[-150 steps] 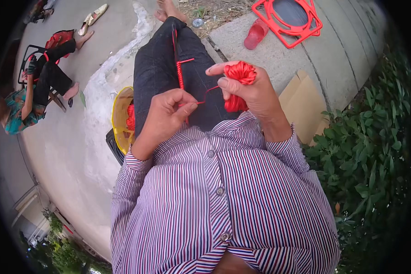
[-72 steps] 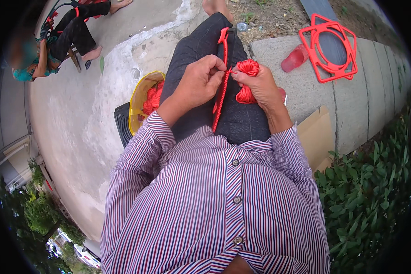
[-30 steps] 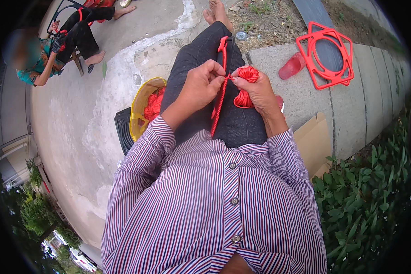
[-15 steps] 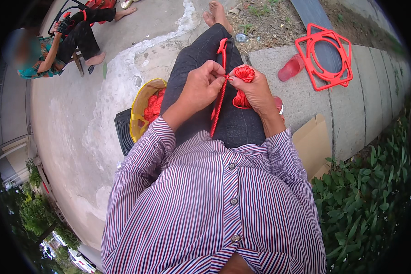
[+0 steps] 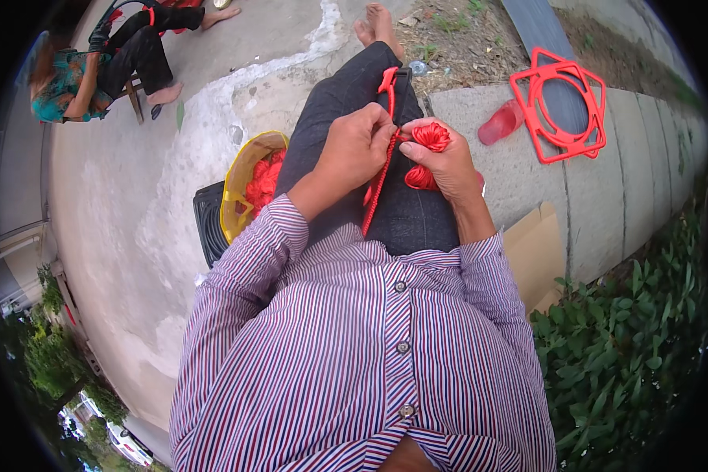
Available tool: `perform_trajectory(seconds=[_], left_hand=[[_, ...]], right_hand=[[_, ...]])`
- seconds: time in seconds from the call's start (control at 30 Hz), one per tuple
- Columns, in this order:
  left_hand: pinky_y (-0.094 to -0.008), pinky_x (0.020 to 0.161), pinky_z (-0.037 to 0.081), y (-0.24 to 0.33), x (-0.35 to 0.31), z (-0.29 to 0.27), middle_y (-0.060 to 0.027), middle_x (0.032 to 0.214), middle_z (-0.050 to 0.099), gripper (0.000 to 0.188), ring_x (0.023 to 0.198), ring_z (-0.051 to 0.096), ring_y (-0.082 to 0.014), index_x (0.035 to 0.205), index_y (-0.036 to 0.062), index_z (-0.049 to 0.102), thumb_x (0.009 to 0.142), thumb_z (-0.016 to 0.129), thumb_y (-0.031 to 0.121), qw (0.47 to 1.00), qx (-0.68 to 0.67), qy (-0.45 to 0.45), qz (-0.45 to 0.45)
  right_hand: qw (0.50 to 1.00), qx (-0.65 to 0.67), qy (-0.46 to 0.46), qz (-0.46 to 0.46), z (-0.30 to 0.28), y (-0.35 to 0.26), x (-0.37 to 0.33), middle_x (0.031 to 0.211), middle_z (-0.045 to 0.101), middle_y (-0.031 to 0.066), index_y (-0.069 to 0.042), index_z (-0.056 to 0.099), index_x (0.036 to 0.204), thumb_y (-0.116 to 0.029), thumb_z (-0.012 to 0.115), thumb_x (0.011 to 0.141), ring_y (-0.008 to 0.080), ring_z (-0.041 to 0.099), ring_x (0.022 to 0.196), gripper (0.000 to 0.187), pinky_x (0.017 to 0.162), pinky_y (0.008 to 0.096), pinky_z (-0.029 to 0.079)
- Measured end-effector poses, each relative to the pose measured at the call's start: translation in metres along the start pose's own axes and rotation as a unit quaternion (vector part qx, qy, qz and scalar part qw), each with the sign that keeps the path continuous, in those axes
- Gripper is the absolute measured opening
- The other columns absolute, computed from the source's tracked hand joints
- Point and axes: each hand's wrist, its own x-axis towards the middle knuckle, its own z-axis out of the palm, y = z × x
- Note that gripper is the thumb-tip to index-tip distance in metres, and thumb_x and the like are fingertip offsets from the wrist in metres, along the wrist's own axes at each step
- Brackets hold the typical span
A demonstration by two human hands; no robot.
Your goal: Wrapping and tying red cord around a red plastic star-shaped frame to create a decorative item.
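Note:
A long strip wrapped in red cord lies along my lap, with a black end piece bare at its far end. My left hand is closed in a pinch at the strip's edge, where thin red cord runs. Just to its right, my right hand is closed around a looped bundle of red cord, its thumb and forefinger reaching toward the strip. The fingertips of both hands nearly meet there. What exactly lies between the left fingertips is too small to tell.
A yellow bag of red cord stands left of my legs, beside a black ridged object. At right are a red translucent cup, a red openwork frame and brown cardboard. Another person sits at the far left.
My right hand and its cord bundle have shifted slightly right, and the bundle has turned. My left hand has also moved a little right, still pinched. The other person's arms have moved.

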Motion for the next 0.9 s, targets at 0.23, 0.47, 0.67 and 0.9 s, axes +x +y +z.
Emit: perform_trajectory(seconds=[0.23,0.47,0.67,0.9], left_hand=[[-0.0226,0.052,0.044,-0.008,-0.001,0.001,-0.0016,0.07,0.059,0.005,0.061,0.056,-0.008,0.087,0.0015,0.057,0.09,0.057,0.006,0.994,-0.066,-0.038,-0.075],[-0.0275,0.078,0.045,-0.022,0.009,0.023,-0.0054,0.084,0.061,0.017,0.082,0.058,-0.0122,0.101,0.002,0.054,0.089,0.056,0.013,0.932,-0.249,0.068,-0.255],[-0.0269,0.074,0.042,-0.018,0.018,0.032,-0.006,0.078,0.055,0.019,0.076,0.053,-0.017,0.096,0.002,0.052,0.078,0.055,0.008,0.718,-0.538,-0.084,-0.434],[-0.0267,0.069,0.041,-0.023,0.018,0.038,-0.0031,0.072,0.052,0.021,0.071,0.05,-0.017,0.093,0.0014,0.053,0.072,0.051,0.002,0.704,-0.559,-0.061,-0.434]], right_hand=[[0.992,-0.108,0.057,-0.021,0.001,0.003,0.001,0.076,0.064,-0.0015,0.0,0.066,0.086,-0.009,0.074,0.08,0.0046,0.056,0.069,0.014,0.064,0.0219,0.047],[0.998,-0.032,0.053,0.024,-0.006,-0.005,-0.021,0.076,0.064,-0.0011,0.0,0.065,0.084,-0.005,0.071,0.081,0.0056,0.056,0.067,0.008,0.063,0.0216,0.046],[0.997,-0.012,0.061,0.037,-0.005,-0.008,-0.023,0.076,0.064,0.0007,0.001,0.065,0.085,-0.002,0.069,0.081,0.0065,0.057,0.068,0.007,0.065,0.0207,0.046],[0.997,0.0,0.073,0.04,-0.009,-0.003,-0.033,0.075,0.064,0.0025,0.001,0.065,0.085,-0.001,0.068,0.08,0.0084,0.058,0.066,0.007,0.064,0.022,0.047]])
